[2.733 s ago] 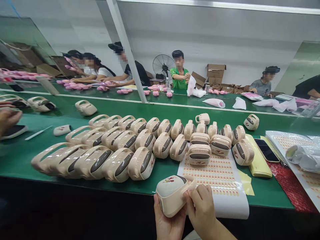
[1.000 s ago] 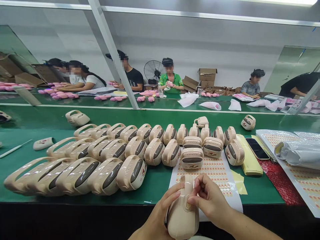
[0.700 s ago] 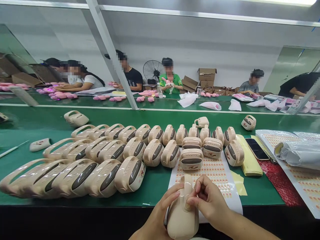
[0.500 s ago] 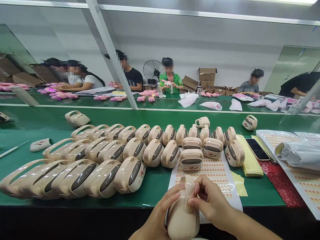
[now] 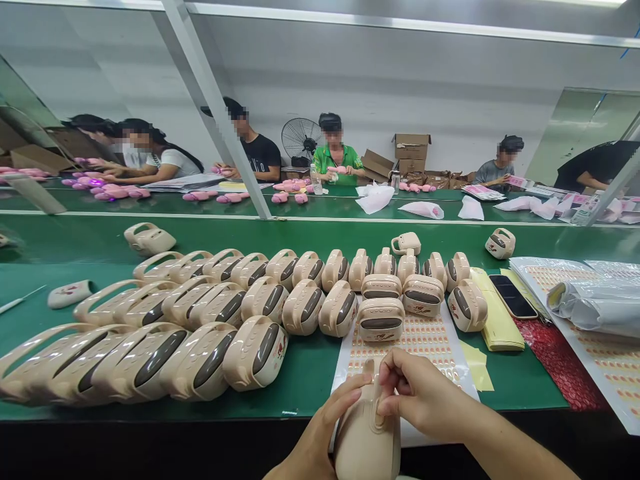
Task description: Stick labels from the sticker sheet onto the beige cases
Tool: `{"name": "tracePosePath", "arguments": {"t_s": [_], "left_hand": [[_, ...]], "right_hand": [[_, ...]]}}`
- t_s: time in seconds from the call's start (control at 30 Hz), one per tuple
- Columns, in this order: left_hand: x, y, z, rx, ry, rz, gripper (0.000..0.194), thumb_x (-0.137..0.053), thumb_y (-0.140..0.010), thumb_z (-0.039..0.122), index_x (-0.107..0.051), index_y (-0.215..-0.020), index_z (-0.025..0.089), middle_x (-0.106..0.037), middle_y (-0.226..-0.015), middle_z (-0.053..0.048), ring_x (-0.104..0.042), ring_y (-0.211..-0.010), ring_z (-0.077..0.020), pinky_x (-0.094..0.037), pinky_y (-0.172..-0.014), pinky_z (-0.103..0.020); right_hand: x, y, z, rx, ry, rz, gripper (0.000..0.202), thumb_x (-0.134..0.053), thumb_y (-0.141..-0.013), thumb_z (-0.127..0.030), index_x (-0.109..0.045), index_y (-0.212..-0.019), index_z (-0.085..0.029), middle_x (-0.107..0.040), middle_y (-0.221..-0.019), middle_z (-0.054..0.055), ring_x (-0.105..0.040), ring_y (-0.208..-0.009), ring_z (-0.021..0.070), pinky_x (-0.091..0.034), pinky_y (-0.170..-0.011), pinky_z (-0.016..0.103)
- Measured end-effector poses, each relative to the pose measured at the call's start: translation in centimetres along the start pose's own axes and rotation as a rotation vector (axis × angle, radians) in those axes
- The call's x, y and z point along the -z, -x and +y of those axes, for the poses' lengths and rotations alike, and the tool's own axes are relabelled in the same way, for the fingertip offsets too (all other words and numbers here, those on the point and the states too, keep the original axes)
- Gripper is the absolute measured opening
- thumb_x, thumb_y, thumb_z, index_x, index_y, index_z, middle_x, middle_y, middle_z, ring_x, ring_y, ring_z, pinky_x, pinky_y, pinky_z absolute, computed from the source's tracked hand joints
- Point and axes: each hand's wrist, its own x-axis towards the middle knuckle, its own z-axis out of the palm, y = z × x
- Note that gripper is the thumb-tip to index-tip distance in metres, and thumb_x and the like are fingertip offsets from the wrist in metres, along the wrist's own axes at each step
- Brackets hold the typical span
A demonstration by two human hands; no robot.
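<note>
A beige plastic device with a carry handle is held upright at the table's near edge, its handle pointing away from me. My left hand is wrapped around its left side. My right hand is closed in a pinch at the base of the handle, the thumb touching a small oval spot there. Anything between those fingertips is too small to make out. Just beyond lies a white sheet of small orange oval stickers, partly beneath another beige device with a dark window.
Rows of similar devices cover the left and middle. Yellow paper, a phone, red bubble wrap and more sticker sheets lie at right. A white pen-like tool is far left. Several co-workers sit across the bench.
The view has shifted slightly. My right index finger has lifted a little along the handle while the thumb stays at its base. My left hand keeps its hold on the device.
</note>
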Motion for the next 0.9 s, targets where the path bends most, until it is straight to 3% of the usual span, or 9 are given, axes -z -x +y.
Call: {"name": "tracePosePath", "arguments": {"t_s": [0.2,0.47,0.63,0.9], "left_hand": [[0.5,0.4,-2.1,-0.114,-0.037,-0.055,0.11,-0.084,-0.028,0.006,-0.046,-0.126,0.037,-0.056,-0.125,-0.013,-0.05,-0.112,-0.042,-0.038,-0.091,-0.058],[0.2,0.1,-0.4,-0.047,-0.065,-0.026,0.105,-0.082,-0.031,0.002,-0.049,-0.123,0.039,-0.058,-0.123,-0.011,-0.052,-0.111,-0.0408,-0.037,-0.092,-0.059],[0.3,0.3,-1.6,-0.08,-0.002,0.023,0.102,-0.083,-0.028,0.003,-0.054,-0.12,0.036,-0.06,-0.12,-0.013,-0.053,-0.108,-0.0404,-0.038,-0.092,-0.056],[0.5,0.1,-1.2,-0.065,-0.062,-0.027,0.104,-0.082,-0.032,0.002,-0.049,-0.123,0.04,-0.058,-0.122,-0.012,-0.053,-0.109,-0.0403,-0.039,-0.09,-0.057]], "right_hand": [[0.1,0.1,0.5,0.065,-0.051,0.064,0.022,-0.06,-0.062,-0.01,-0.047,-0.075,-0.02,-0.052,-0.067,-0.004,-0.043,-0.058,0.0087,-0.034,-0.052,0.019],[-0.6,-0.2,0.8,-0.001,-0.079,0.039,0.024,-0.057,-0.058,-0.005,-0.047,-0.074,-0.02,-0.05,-0.063,-0.006,-0.045,-0.058,0.0085,-0.036,-0.052,0.018],[-0.8,-0.1,0.8,0.001,-0.065,0.037,0.023,-0.056,-0.06,-0.005,-0.045,-0.073,-0.021,-0.049,-0.063,-0.006,-0.046,-0.058,0.0093,-0.036,-0.051,0.019],[-0.8,0.0,0.9,0.088,0.209,0.067,0.02,-0.052,-0.066,-0.004,-0.046,-0.075,-0.021,-0.052,-0.067,-0.004,-0.046,-0.058,0.0099,-0.036,-0.053,0.021]]}}
